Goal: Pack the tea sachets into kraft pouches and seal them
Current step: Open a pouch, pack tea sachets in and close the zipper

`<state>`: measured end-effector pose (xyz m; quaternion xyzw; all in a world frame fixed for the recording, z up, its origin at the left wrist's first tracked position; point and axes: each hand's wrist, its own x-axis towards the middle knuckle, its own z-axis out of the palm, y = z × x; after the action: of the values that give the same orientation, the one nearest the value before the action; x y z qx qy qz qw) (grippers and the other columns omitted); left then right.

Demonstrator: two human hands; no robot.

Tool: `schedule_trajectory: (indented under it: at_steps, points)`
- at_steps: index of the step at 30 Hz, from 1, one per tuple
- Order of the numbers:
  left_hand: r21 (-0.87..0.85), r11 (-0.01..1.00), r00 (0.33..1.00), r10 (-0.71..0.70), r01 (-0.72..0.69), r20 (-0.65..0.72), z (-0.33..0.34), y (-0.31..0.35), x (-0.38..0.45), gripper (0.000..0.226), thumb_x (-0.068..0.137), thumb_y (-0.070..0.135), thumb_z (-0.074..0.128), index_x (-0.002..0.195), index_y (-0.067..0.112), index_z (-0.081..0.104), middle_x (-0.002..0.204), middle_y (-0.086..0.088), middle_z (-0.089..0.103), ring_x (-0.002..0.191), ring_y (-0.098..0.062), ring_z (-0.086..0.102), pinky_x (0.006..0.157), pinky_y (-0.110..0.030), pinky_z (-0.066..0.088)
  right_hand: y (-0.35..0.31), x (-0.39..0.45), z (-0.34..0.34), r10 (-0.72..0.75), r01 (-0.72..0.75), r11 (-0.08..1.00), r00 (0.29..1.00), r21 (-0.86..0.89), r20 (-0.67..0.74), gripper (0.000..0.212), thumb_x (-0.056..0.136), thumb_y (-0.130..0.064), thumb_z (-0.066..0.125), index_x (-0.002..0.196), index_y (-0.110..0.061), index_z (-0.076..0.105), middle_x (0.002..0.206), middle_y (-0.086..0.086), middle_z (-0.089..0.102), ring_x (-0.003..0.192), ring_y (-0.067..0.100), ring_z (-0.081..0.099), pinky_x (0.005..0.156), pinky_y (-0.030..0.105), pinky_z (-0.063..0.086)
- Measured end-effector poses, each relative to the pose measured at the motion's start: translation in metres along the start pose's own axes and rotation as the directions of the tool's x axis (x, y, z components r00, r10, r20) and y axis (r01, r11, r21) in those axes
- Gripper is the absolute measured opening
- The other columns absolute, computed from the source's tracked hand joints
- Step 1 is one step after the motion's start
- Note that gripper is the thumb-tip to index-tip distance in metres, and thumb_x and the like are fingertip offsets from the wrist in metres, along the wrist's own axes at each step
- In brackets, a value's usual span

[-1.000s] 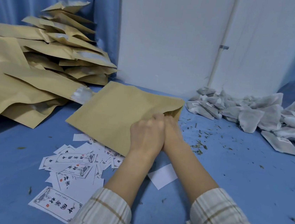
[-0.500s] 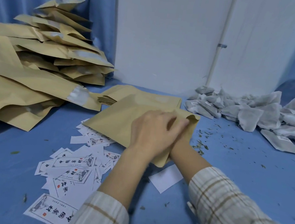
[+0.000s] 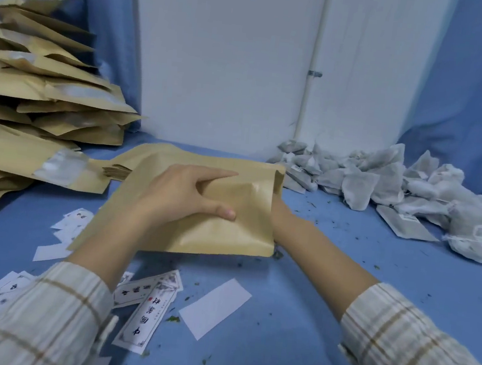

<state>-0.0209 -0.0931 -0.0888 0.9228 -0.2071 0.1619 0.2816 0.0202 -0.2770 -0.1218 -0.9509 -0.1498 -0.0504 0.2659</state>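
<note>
Kraft pouch (image 3: 198, 231) lies over the blue bench (image 3: 307, 325), left hand (image 3: 178, 196) gripping its top face; right hand is inside its open mouth, grip unseen. Tea sachets (image 3: 383, 183) heaped to the right, well apart

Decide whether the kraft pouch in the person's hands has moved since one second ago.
Yes. The kraft pouch has shifted right, its open mouth nearer the tea sachets, leaving the pouch stack behind.
</note>
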Motion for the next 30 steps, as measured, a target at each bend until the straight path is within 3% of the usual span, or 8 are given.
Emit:
schedule_trajectory:
  at_steps: [5,10,12,16,19,24,28,30]
  points:
    - [-0.074,0.997,0.995,-0.018,0.011,-0.098,0.023,0.01,0.039,0.063,0.044,0.069,0.076,0.104,0.063,0.057,0.115,0.035,0.059,0.111,0.007,0.05,0.091,-0.015,0.038,0.043,-0.001,-0.034,-0.19,0.177,0.98,0.969,-0.087,-0.159,0.032,0.08,0.002,0.05,0.06,-0.016,0.033,0.067,-0.001,0.038,0.07,0.025,0.046,0.058,0.033,0.034]
    - [-0.025,0.999,0.998,0.034,-0.035,-0.061,0.045,0.029,0.091,0.073,0.047,0.062,0.08,0.117,0.053,0.058,0.128,0.025,0.056,0.125,-0.004,0.046,0.102,-0.024,0.032,0.085,0.009,-0.051,-0.146,0.162,0.986,0.946,0.033,-0.291,0.005,0.083,-0.006,0.052,0.08,-0.01,0.055,0.083,0.002,0.054,0.079,0.021,0.051,0.066,0.035,0.042]
    - [-0.032,0.999,0.999,0.031,-0.032,-0.035,0.054,0.03,0.109,0.075,0.047,0.062,0.079,0.118,0.052,0.058,0.124,0.025,0.058,0.123,-0.004,0.047,0.098,-0.022,0.032,0.096,0.014,-0.055,-0.102,0.161,0.972,0.944,0.17,-0.313,0.015,0.081,-0.014,0.056,0.074,-0.028,0.058,0.078,-0.008,0.057,0.077,0.013,0.051,0.062,0.026,0.042]
    - [-0.05,0.998,0.996,-0.04,0.043,0.075,0.072,0.02,0.14,0.08,0.044,0.065,0.078,0.121,0.053,0.056,0.126,0.022,0.059,0.122,-0.004,0.047,0.093,-0.022,0.037,0.113,0.027,-0.059,-0.03,0.098,0.949,0.974,0.299,-0.224,0.025,0.068,-0.045,0.05,0.085,-0.064,0.047,0.079,-0.031,0.052,0.075,-0.012,0.048,0.06,0.008,0.033]
    - [-0.061,0.995,0.99,-0.075,0.083,0.117,0.086,0.009,0.154,0.08,0.046,0.063,0.08,0.121,0.053,0.056,0.127,0.019,0.059,0.122,-0.006,0.047,0.089,-0.021,0.036,0.128,0.041,-0.05,-0.014,0.052,0.925,0.994,0.377,-0.104,0.05,0.061,-0.064,0.046,0.11,-0.06,0.043,0.093,-0.041,0.047,0.09,-0.01,0.049,0.072,0.011,0.036]
    - [-0.036,0.993,0.988,-0.104,0.109,0.115,0.102,-0.01,0.163,0.081,0.046,0.061,0.081,0.122,0.053,0.055,0.13,0.019,0.057,0.125,-0.008,0.047,0.097,-0.025,0.037,0.147,0.06,-0.037,-0.115,0.108,0.89,0.993,0.443,-0.011,0.045,0.064,-0.058,0.054,0.103,-0.072,0.034,0.103,-0.048,0.047,0.102,-0.019,0.047,0.083,0.012,0.04]
    - [-0.003,0.992,0.988,-0.125,0.126,0.092,0.103,-0.022,0.17,0.084,0.046,0.063,0.079,0.125,0.048,0.055,0.135,0.018,0.053,0.13,-0.01,0.043,0.105,-0.029,0.034,0.174,0.071,-0.032,-0.087,0.181,0.899,0.966,0.398,-0.242,0.05,0.082,-0.044,0.063,0.127,-0.051,0.044,0.124,-0.027,0.05,0.115,-0.008,0.045,0.094,0.011,0.036]
    - [-0.008,0.989,0.986,-0.15,0.15,0.07,0.1,-0.026,0.173,0.089,0.041,0.069,0.073,0.126,0.047,0.054,0.138,0.016,0.051,0.132,-0.011,0.041,0.109,-0.032,0.032,0.192,0.077,-0.032,0.111,-0.024,0.981,0.884,0.194,-0.454,0.043,0.085,-0.034,0.063,0.127,-0.031,0.055,0.124,-0.007,0.053,0.117,0.008,0.046,0.094,0.019,0.037]
